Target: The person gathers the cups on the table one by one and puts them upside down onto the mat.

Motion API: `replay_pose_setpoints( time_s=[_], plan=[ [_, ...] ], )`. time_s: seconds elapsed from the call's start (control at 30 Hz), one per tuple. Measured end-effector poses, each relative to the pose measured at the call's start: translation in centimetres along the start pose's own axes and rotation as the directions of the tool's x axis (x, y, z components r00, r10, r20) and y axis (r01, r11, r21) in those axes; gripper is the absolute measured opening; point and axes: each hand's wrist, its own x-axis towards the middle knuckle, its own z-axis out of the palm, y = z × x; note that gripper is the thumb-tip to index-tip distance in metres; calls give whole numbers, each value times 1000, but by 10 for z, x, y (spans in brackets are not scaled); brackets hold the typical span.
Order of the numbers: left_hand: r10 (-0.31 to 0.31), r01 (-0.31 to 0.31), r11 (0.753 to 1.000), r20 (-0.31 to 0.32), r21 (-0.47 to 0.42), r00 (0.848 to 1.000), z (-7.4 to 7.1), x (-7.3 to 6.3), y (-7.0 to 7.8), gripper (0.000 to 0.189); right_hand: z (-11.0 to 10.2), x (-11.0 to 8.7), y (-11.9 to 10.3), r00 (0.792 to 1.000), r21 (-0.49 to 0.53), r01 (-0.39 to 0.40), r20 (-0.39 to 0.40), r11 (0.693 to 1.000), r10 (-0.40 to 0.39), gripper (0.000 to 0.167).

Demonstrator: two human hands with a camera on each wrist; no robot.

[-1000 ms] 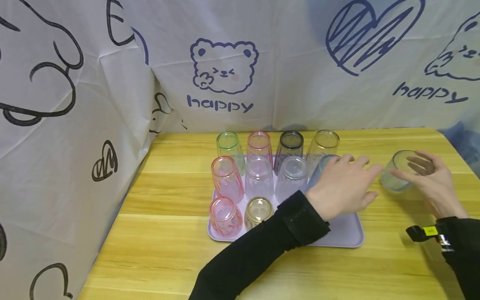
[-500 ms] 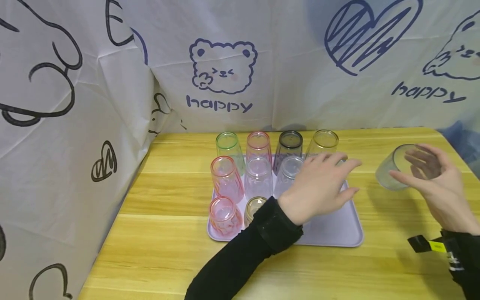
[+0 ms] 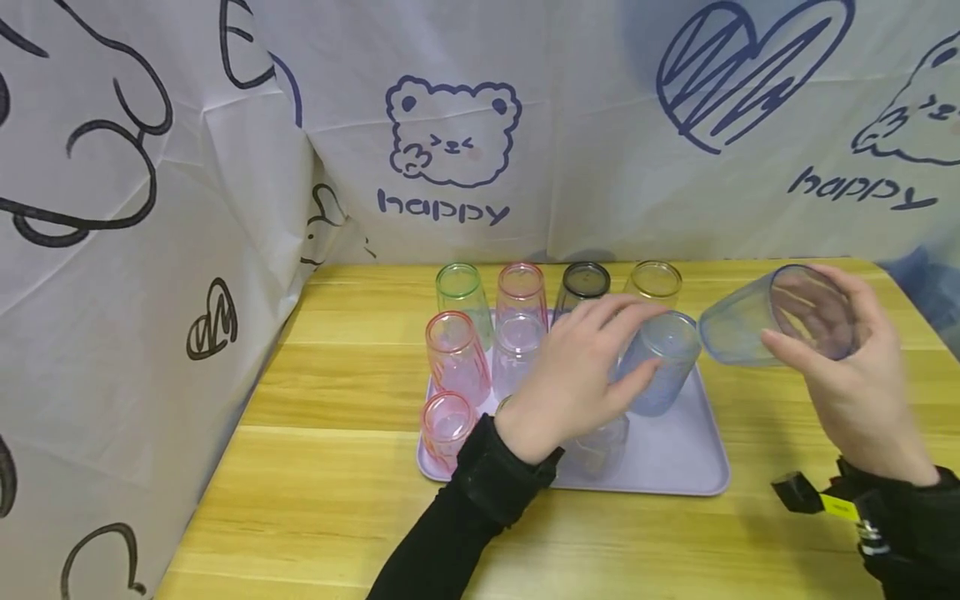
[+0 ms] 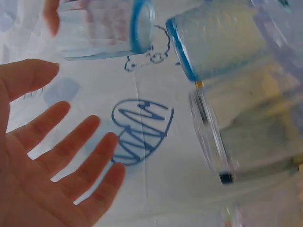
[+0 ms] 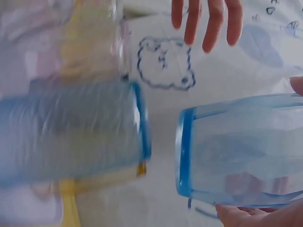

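Observation:
A tilted, pale blue drinking glass point(image 3: 738, 321) is in my right hand point(image 3: 870, 375), thumb and fingers round one end of it. Its other end points left, toward the tray. Just left of it a blue glass point(image 3: 660, 383) stands on the lilac tray point(image 3: 678, 458). My left hand point(image 3: 581, 367) hovers over the tray beside this blue glass, holding nothing. In the left wrist view its fingers point(image 4: 80, 165) are spread and straight. The right wrist view has the thick blue end of the held glass point(image 5: 236, 151) opposite the standing one, a gap between them.
Several glasses stand on the tray: a green one point(image 3: 459, 292), pink ones point(image 3: 457, 358), a black-rimmed one point(image 3: 585, 283) and an amber-rimmed one point(image 3: 654, 283). A low clear glass point(image 3: 600, 446) is partly behind my left hand. A drawn-on white cloth point(image 3: 592, 167) hangs behind the wooden table point(image 3: 337, 467).
My right hand has raised the glass off the tabletop, tilted it and brought it left toward the tray. My left hand has drawn back to the left, uncovering the standing blue glass.

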Motion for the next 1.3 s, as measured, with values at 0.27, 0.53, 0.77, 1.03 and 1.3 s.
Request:
replay_pose_setpoints(
  time_s=[0.27,0.53,0.77,1.03,1.3],
  plan=[
    [20,-52,987,-200,-152,980,-7,-14,-17,45,41,3,6,1000,122,-11,11,992,10,62],
    [44,-141,959,-362,-246,931,-6,-21,-27,49,78,5,11,999,200,-35,-26,979,41,51],
    [59,-189,943,-419,-275,906,-3,-23,-32,50,96,6,19,995,276,-36,-75,960,59,52],
    [89,-209,937,-389,-280,917,-1,-25,-32,60,106,1,27,998,337,-67,8,939,68,53],
    [95,-198,938,-336,-286,937,2,-27,-31,64,112,-4,36,986,409,-146,-13,901,165,68]
  ],
)
